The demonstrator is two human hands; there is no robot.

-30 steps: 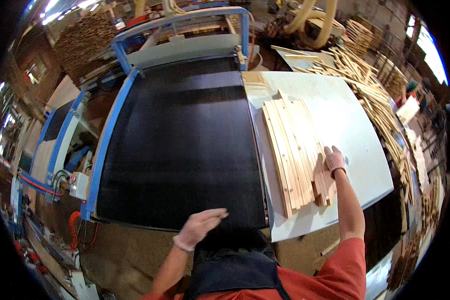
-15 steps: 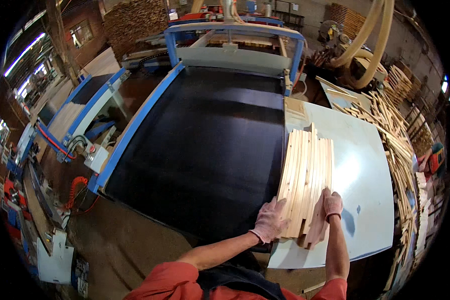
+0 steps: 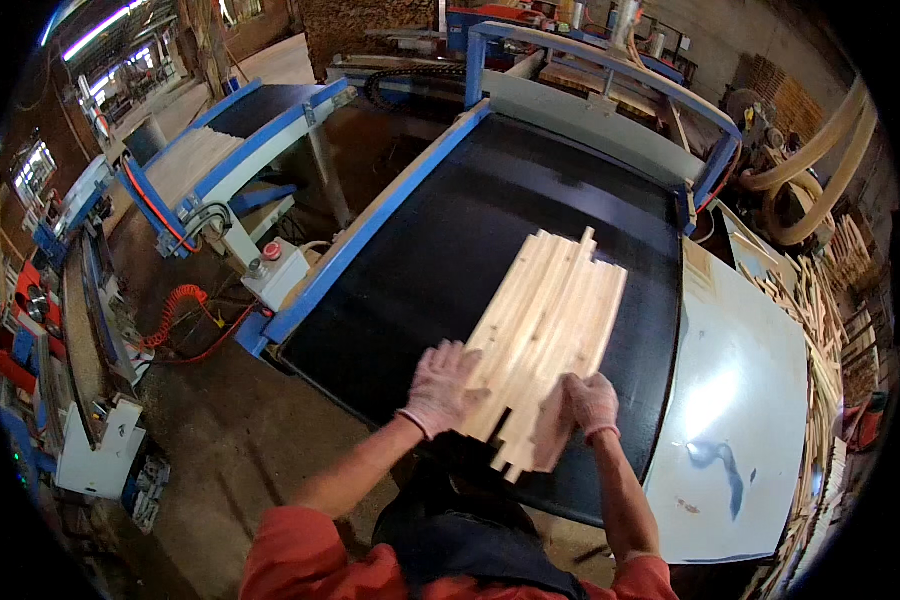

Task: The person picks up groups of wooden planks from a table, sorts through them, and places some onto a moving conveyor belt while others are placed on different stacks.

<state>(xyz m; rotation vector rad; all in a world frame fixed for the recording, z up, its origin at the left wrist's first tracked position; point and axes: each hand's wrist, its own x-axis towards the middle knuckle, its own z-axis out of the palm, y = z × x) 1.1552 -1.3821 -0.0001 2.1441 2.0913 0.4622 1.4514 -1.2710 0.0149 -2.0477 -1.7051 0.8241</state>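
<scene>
A flat bundle of pale wooden strips lies slantwise over the black conveyor belt, its far ends uneven. My left hand, in a light knitted glove, holds the bundle's near left side, with its fingers spread along the outer strip. On the near right side my gloved right hand grips the edge, thumb over the top and fingers curled. The strips sit side by side between both hands, and a few stick out at the near end. Whether the bundle rests fully on the belt I cannot tell.
A blue frame spans the belt's far end. Along its left rail sits a control box with a red button. To the right stands a pale metal-topped table, with loose wooden strips heaped beyond it. A red coiled hose hangs at left.
Both hands have carried the bundle of wooden strips leftward from the pale table onto or over the black belt. The bundle now slants more, and the view has turned.
</scene>
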